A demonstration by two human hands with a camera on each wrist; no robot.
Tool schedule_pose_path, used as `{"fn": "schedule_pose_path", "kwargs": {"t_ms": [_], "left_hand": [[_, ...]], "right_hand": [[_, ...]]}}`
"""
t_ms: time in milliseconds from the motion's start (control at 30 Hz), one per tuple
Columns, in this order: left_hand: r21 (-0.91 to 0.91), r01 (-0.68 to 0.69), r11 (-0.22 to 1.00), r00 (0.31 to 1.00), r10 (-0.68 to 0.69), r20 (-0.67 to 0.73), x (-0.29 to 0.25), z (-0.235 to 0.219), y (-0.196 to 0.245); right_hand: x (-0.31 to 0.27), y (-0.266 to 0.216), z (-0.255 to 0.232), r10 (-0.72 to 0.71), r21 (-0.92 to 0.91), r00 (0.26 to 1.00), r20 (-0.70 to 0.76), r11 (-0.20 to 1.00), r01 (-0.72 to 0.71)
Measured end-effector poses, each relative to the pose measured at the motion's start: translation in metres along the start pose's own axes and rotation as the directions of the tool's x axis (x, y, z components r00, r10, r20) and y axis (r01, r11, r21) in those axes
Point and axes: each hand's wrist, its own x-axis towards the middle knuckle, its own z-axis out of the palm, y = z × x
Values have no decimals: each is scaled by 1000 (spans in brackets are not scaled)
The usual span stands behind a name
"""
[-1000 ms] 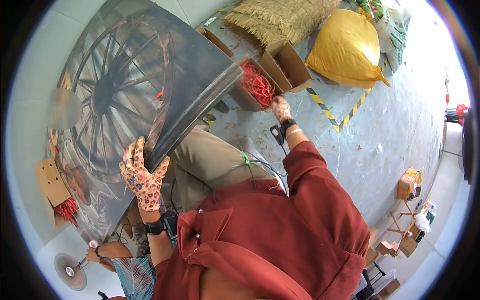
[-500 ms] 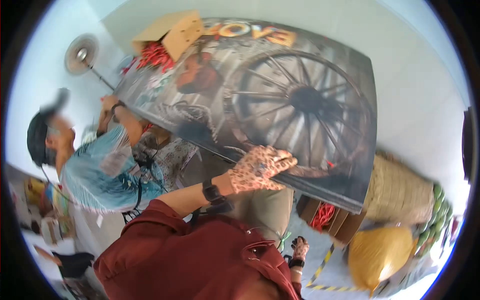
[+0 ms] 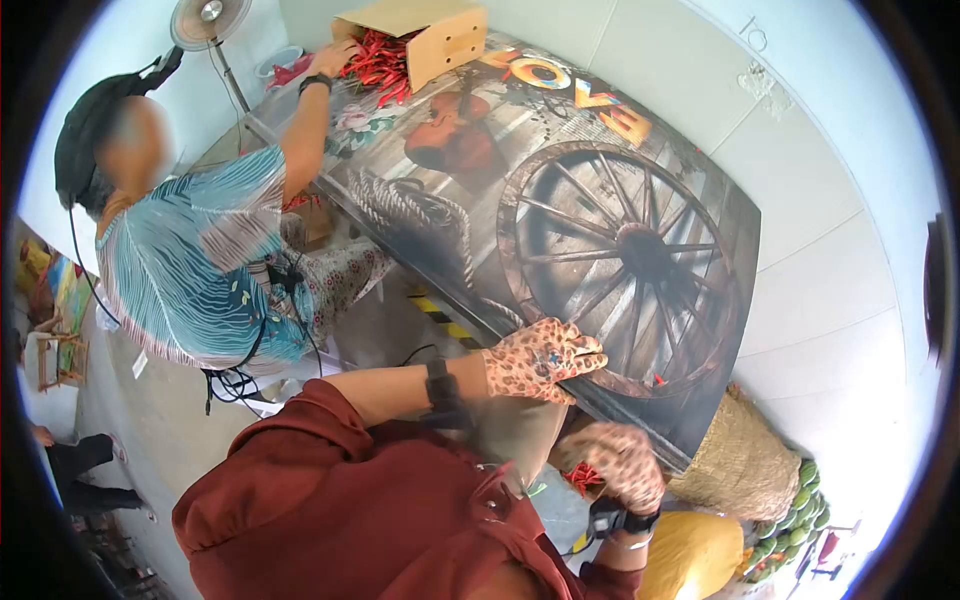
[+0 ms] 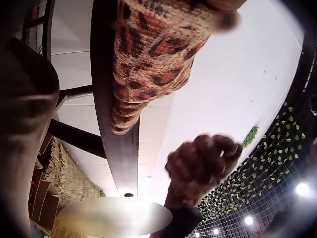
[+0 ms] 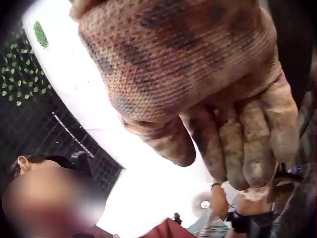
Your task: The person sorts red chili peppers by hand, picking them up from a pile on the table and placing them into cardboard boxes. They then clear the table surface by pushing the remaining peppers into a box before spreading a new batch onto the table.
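Note:
My left hand [image 3: 545, 358], in a leopard-print glove, rests on the near edge of the table [image 3: 480, 210] with its fingers straight, thumb below the edge. The tabletop carries a printed wagon wheel, violin and rope. My right hand [image 3: 615, 465], gloved alike, is raised just off the table's right front corner. In the right wrist view its fingers [image 5: 255, 144] bend loosely, with nothing seen in them. Red chillies [image 3: 582, 478] show below and beside it, partly hidden by the hand. A small red chilli [image 3: 659, 380] lies on the wheel print.
Another person [image 3: 200, 240] sits to the left, a hand at red chillies [image 3: 385, 65] spilling from a cardboard box [image 3: 447, 48]. A fan [image 3: 210, 12] stands behind. Right of the table are a straw bundle [image 3: 740, 450], green produce [image 3: 795, 520] and a yellow sack [image 3: 695, 555].
My view has swung left to the table and the seated person. My right hand has risen from low beside the chilli box to the table's corner. The left hand stays on the edge.

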Motion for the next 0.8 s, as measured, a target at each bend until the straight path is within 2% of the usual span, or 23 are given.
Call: {"fn": "schedule_pose_path", "kwargs": {"t_ms": [33,67,100,133,167,200,233,267,300,333,367,400,433,467,533,567,600,633,700,733,767,800], "left_hand": [[-12,-3,1000,1000,3,1,-1,-1,0],[-60,3,998,1000,-4,-15,-1,-1,-1],[-60,5,998,1000,-7,-23,-3,0,-3],[-76,-29,997,998,24,-64,-5,2,-7],[-95,-62,994,993,52,-105,-7,4,-10],[-159,9,987,993,-28,-117,-12,7,-12],[-151,7,989,991,-26,-128,-16,2,-18],[-69,102,992,986,-111,-128,-21,-4,-25],[13,199,980,972,-196,-130,-29,-12,-34],[320,-7,948,981,69,-182,-41,-39,-39],[391,113,913,948,18,-317,-52,-37,-49],[21,291,957,881,-259,-396,-63,-15,-74],[-352,405,844,784,-519,-341,-67,7,-96],[148,426,893,850,-339,-404,-53,-35,-66],[159,397,904,884,-329,-331,-50,-35,-65],[183,408,895,892,-347,-291,-50,-37,-64],[178,418,891,890,-362,-279,-51,-35,-64],[143,400,905,875,-331,-354,-51,-34,-65],[87,383,920,837,-305,-455,-54,-31,-69],[148,412,899,848,-319,-423,-56,-32,-71],[203,415,887,868,-320,-379,-54,-29,-70],[181,366,913,893,-289,-345,-54,-26,-68]], "right_hand": [[-22,47,-2,-205,-643,977,-57,756,121],[-8,36,-17,-157,-815,987,-38,576,60],[11,63,-30,327,-936,940,-94,293,-195],[43,18,-38,201,-895,963,-180,372,-245],[65,35,-51,129,-758,952,-279,578,-301],[75,62,-56,-18,-439,893,-450,875,-204],[87,61,-58,-29,-449,894,-447,872,-196],[100,58,-58,136,113,861,-490,989,-92],[111,58,-53,304,639,850,-429,768,48],[116,68,-44,352,722,830,-432,687,84],[118,78,-39,372,730,823,-430,679,75],[120,86,-38,361,590,799,-481,807,-9],[115,92,-39,352,432,761,-544,896,-106],[107,90,-40,398,454,702,-590,883,-119],[106,81,-42,335,459,775,-536,886,-66],[113,82,-45,269,459,840,-471,888,-28],[118,92,-43,77,96,818,-570,995,-27],[120,70,-44,331,499,797,-506,865,-43],[122,76,-40,370,665,787,-493,744,67],[117,88,-45,319,687,845,-430,722,77],[121,106,-40,338,690,829,-447,719,79],[125,127,-36,155,469,787,-598,863,186]]}}
